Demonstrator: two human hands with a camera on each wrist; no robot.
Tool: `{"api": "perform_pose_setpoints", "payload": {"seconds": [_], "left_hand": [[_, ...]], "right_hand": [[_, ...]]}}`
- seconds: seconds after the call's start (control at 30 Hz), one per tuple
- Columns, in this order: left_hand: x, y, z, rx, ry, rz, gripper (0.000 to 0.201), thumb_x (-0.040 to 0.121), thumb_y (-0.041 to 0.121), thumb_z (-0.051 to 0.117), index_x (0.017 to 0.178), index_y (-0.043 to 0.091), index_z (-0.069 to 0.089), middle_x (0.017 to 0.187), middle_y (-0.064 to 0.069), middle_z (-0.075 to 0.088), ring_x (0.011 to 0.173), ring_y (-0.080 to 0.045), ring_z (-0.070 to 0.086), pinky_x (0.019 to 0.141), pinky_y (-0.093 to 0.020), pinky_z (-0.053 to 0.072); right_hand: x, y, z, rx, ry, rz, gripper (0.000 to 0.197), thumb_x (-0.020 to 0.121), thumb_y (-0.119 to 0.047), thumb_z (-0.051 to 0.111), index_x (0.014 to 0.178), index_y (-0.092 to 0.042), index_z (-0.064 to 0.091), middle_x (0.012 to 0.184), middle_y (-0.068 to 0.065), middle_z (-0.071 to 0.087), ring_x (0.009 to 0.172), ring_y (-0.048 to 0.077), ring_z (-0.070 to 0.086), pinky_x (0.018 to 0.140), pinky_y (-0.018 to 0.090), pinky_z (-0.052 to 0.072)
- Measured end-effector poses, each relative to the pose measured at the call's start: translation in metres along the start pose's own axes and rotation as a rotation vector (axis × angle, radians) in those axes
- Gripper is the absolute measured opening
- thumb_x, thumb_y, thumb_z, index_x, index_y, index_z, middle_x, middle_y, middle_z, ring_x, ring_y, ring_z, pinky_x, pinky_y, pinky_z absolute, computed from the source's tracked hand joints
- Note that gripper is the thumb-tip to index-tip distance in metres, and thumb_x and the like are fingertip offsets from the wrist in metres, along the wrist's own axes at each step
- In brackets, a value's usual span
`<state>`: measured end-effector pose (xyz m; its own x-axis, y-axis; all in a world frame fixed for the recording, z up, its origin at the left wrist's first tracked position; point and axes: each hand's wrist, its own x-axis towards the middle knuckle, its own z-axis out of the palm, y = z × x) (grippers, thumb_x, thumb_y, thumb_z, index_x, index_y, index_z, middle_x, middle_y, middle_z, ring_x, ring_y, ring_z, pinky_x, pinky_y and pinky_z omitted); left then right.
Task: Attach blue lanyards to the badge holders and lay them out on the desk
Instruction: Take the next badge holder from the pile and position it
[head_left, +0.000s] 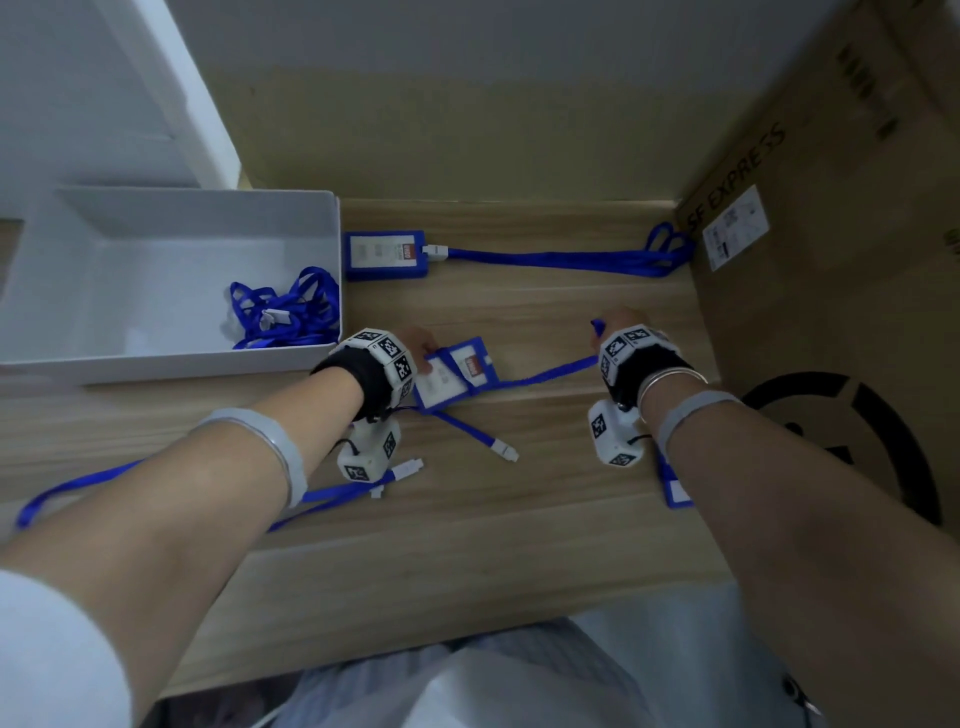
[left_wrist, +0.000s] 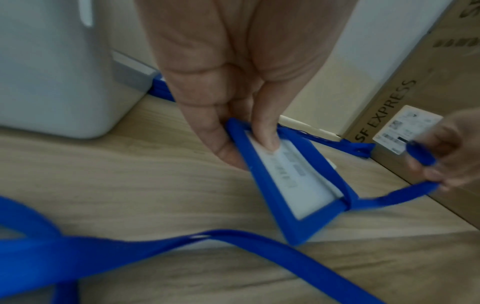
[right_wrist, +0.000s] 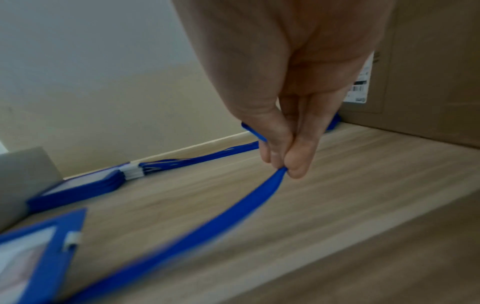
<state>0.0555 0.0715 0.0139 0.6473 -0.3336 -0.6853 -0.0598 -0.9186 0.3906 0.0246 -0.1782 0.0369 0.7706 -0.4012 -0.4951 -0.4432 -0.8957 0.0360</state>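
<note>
A blue badge holder (head_left: 457, 373) with a white card lies tilted on the desk middle; my left hand (head_left: 422, 347) pinches its near corner, thumb under and finger on the card (left_wrist: 265, 142). A blue lanyard (head_left: 550, 372) runs from the holder (left_wrist: 298, 191) to my right hand (head_left: 605, 332), which pinches the strap (right_wrist: 259, 197) between thumb and fingertips (right_wrist: 293, 164) and holds it taut just above the wood. A finished badge holder (head_left: 385, 254) with its lanyard (head_left: 561, 257) lies stretched along the back.
A white tray (head_left: 156, 358) at the left holds a heap of blue lanyards (head_left: 285, 312). Two loose lanyards with white clips (head_left: 506, 451) (head_left: 408, 470) lie under my left arm. Another badge holder (head_left: 675, 488) peeks from under my right forearm. A cardboard box (head_left: 831, 260) walls the right side.
</note>
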Motion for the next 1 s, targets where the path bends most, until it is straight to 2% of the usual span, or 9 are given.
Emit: {"api": "perform_pose_setpoints", "payload": {"seconds": [0.13,0.23,0.3,0.47,0.57,0.73,0.83,0.9,1.0], "left_hand": [[-0.001,-0.007,-0.001,-0.043,0.081,-0.026,0.042,0.088,0.003,0.056,0.128,-0.004,0.045,0.134,-0.021,0.050,0.123,-0.033,0.049,0.099,-0.037,0.042],[-0.002,-0.004,-0.001,-0.019,0.057,0.015,0.038,0.090,0.004,0.054,0.127,-0.002,0.049,0.135,-0.018,0.051,0.124,-0.030,0.049,0.100,-0.034,0.042],[-0.003,-0.001,-0.002,-0.018,0.044,0.049,0.038,0.092,0.005,0.052,0.129,0.000,0.050,0.136,-0.017,0.051,0.125,-0.029,0.049,0.101,-0.032,0.041],[-0.007,0.008,-0.003,-0.008,0.049,0.111,0.038,0.093,0.007,0.049,0.131,0.004,0.051,0.136,-0.015,0.052,0.126,-0.027,0.049,0.102,-0.031,0.039],[-0.010,0.008,-0.003,0.000,0.065,0.112,0.038,0.093,0.008,0.049,0.132,0.005,0.051,0.136,-0.014,0.052,0.126,-0.027,0.048,0.103,-0.032,0.038],[-0.013,-0.005,-0.003,-0.014,0.070,0.096,0.035,0.093,0.006,0.049,0.128,0.002,0.054,0.132,-0.016,0.055,0.122,-0.028,0.052,0.098,-0.031,0.042],[-0.014,-0.016,-0.003,-0.032,0.109,0.053,0.033,0.092,0.004,0.050,0.125,0.000,0.054,0.131,-0.017,0.054,0.121,-0.029,0.052,0.097,-0.033,0.043],[-0.014,-0.022,-0.004,-0.030,0.131,0.034,0.033,0.092,0.004,0.050,0.124,0.000,0.053,0.131,-0.017,0.054,0.121,-0.029,0.052,0.097,-0.033,0.043],[-0.015,-0.024,-0.003,-0.027,0.141,0.039,0.033,0.092,0.003,0.048,0.125,0.001,0.052,0.131,-0.016,0.054,0.121,-0.029,0.051,0.097,-0.033,0.042]], "right_hand": [[-0.006,0.010,0.009,-0.174,-0.102,0.023,0.034,0.086,-0.008,0.060,0.118,0.004,0.055,0.114,0.015,0.057,0.100,0.032,0.059,0.084,0.035,0.052],[0.008,0.001,0.016,0.028,-0.068,-0.050,0.062,0.087,-0.010,0.059,0.143,-0.018,0.033,0.142,0.016,0.037,0.126,0.039,0.043,0.102,0.047,0.043],[0.006,-0.017,0.015,0.049,-0.102,-0.153,0.065,0.091,-0.017,0.056,0.147,-0.028,0.025,0.153,0.012,0.024,0.136,0.036,0.032,0.109,0.043,0.036],[-0.012,-0.071,0.020,-0.013,-0.186,-0.570,0.067,0.089,0.002,0.051,0.144,-0.034,0.034,0.152,0.003,0.034,0.137,0.024,0.036,0.110,0.032,0.032],[-0.017,-0.087,0.024,-0.126,-0.225,-0.647,0.051,0.090,-0.009,0.054,0.138,-0.026,0.046,0.145,0.002,0.043,0.135,0.024,0.039,0.111,0.033,0.029],[-0.008,-0.087,0.023,-0.191,-0.291,-0.507,0.032,0.090,-0.034,0.058,0.116,-0.019,0.067,0.116,0.002,0.065,0.108,0.024,0.060,0.087,0.028,0.045],[0.036,-0.064,0.046,-0.374,-0.314,-0.378,0.026,0.078,-0.043,0.069,0.099,-0.029,0.072,0.103,-0.008,0.071,0.087,0.019,0.066,0.083,0.032,0.055],[0.075,-0.044,0.067,-0.491,-0.357,-0.329,0.026,0.071,-0.045,0.073,0.090,-0.027,0.074,0.095,-0.004,0.074,0.075,0.019,0.068,0.075,0.036,0.059],[0.045,-0.042,0.050,-0.519,-0.303,-0.305,0.033,0.077,-0.042,0.066,0.110,-0.041,0.064,0.113,-0.002,0.067,0.090,0.026,0.065,0.080,0.041,0.056]]}}
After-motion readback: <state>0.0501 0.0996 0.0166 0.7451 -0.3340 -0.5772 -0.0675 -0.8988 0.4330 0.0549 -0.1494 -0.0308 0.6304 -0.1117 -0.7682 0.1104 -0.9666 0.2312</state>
